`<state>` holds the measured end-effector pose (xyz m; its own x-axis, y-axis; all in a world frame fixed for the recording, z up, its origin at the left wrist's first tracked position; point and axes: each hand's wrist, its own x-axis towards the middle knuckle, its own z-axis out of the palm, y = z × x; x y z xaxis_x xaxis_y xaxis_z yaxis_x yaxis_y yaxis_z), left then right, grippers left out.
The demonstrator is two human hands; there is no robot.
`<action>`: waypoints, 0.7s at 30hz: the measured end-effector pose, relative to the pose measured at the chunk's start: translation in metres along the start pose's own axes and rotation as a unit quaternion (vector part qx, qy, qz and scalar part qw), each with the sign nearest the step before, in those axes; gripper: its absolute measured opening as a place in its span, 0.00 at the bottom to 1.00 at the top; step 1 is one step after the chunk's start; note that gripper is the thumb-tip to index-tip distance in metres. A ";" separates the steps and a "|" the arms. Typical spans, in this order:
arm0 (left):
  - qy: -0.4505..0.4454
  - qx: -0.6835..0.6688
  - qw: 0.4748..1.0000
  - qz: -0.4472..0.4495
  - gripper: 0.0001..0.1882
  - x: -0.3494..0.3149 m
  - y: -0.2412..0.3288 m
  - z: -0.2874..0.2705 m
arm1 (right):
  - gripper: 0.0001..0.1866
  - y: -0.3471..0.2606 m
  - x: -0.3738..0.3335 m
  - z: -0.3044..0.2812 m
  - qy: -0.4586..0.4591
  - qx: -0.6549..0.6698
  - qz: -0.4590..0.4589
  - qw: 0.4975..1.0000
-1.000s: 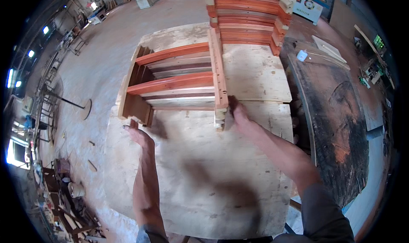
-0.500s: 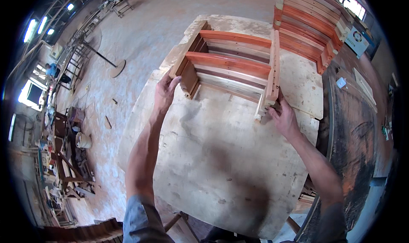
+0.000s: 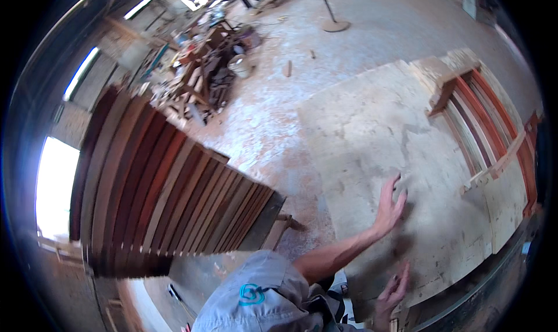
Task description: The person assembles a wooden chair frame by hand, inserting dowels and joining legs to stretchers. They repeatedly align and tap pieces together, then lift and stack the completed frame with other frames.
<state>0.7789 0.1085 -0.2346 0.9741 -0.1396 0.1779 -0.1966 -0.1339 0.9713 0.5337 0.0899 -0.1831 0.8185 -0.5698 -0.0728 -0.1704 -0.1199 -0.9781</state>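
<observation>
My left hand point(image 3: 388, 209) hovers over the pale plywood tabletop point(image 3: 360, 140), its fingers apart and nothing in them. Closer to my body, my right hand point(image 3: 396, 290) is also empty, with fingers stretched out and somewhat blurred. A slatted wooden frame point(image 3: 480, 115) lies at the far right of the tabletop, with reddish slats between thick pale end pieces. Neither hand touches it. On my left stands a large stack of brown and reddish wooden slats point(image 3: 154, 181), out of reach of both hands in this view.
Below the slat stack is a grey surface point(image 3: 203, 274) with a small dark-headed tool point(image 3: 173, 292) on it. Scrap wood point(image 3: 200, 79) is heaped beyond, beside a pale bucket point(image 3: 239, 66). A round-based stand point(image 3: 335, 26) rests on the floor. More reddish slatwork point(image 3: 528, 169) lines the right edge.
Both hands have let go of the slatted frame and drawn back toward my body. The view has swung left, bringing the slat stack into sight and shifting the frame to the right.
</observation>
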 end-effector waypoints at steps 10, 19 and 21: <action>-0.085 0.036 0.990 -0.107 0.29 -0.242 0.053 -0.192 | 0.38 -0.002 -0.096 -0.019 -0.112 0.181 0.131 0.968; 0.106 0.187 0.976 0.023 0.16 -0.309 0.166 -0.375 | 0.46 0.102 -0.056 -0.071 -0.374 0.081 0.114 0.917; 0.222 0.164 0.961 0.021 0.15 -0.313 0.175 -0.413 | 0.56 -0.029 -0.049 -0.047 -0.346 0.187 0.239 0.888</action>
<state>0.4862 0.5336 -0.0555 0.9016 0.2714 0.3369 -0.1909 -0.4491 0.8728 0.4727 0.0826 -0.1421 0.8652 0.1685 -0.4723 -0.5003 0.3528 -0.7907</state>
